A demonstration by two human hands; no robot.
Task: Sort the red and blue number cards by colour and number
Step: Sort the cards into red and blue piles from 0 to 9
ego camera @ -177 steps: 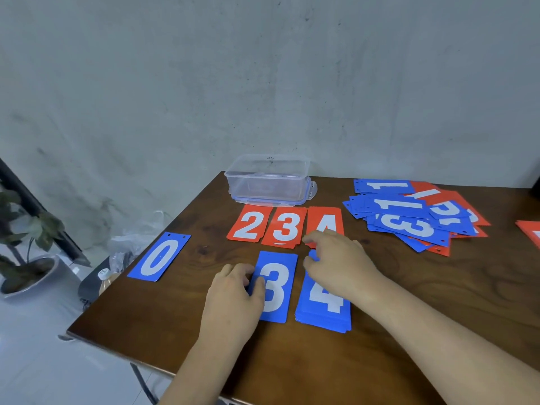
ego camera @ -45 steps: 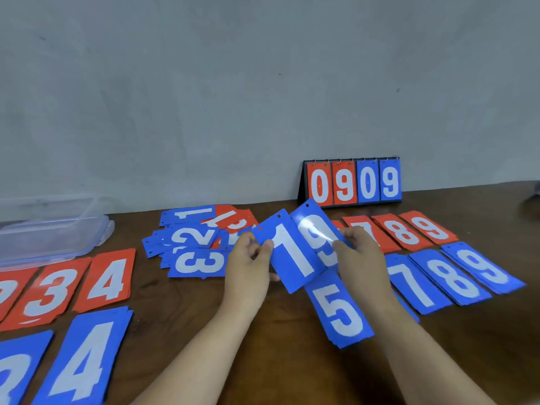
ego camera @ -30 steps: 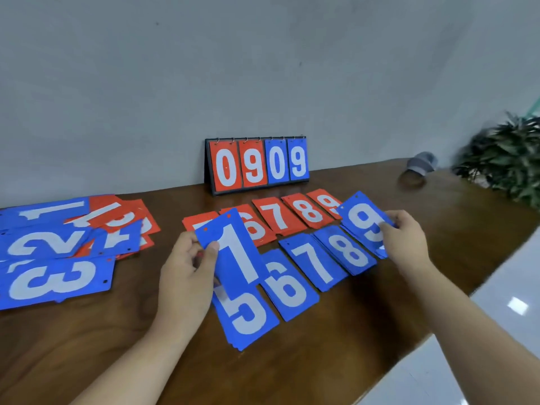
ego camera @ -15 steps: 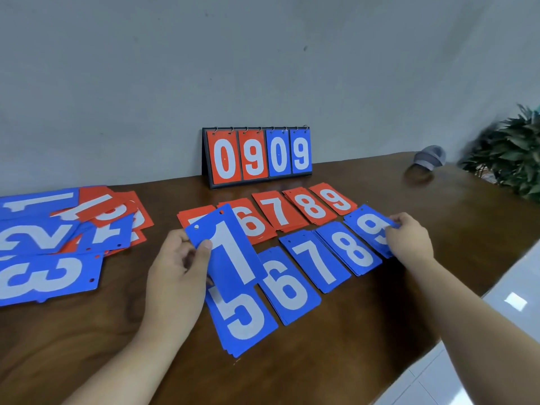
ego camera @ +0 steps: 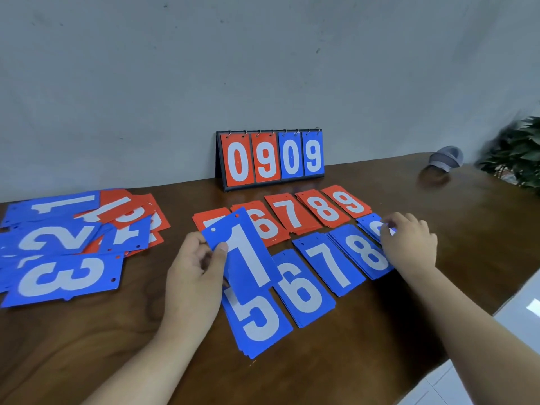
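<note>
My left hand (ego camera: 193, 276) pinches a blue 1 card (ego camera: 245, 252), tilted above the blue 5 pile (ego camera: 257, 320). To its right lie the blue 6 (ego camera: 304, 290), blue 7 (ego camera: 330, 261) and blue 8 (ego camera: 365, 252) piles. At the row's right end my right hand (ego camera: 409, 244) covers most of the blue 9 card (ego camera: 369, 225), fingers curled on it. Behind runs a red row: a mostly hidden red card (ego camera: 210, 220), then red 6 (ego camera: 263, 226), 7 (ego camera: 290, 211), 8 (ego camera: 323, 209) and 9 (ego camera: 346, 200).
A mixed heap of red and blue cards (ego camera: 67, 238) lies at the left of the wooden table (ego camera: 365, 361). A flip scoreboard (ego camera: 270, 157) reading 0909 stands by the wall. A grey object (ego camera: 445, 157) and a plant (ego camera: 520, 150) are at the far right.
My right hand carried the blue 9 card to the right end of the blue row and lowered it onto the pile. My left hand kept the blue 1 card.
</note>
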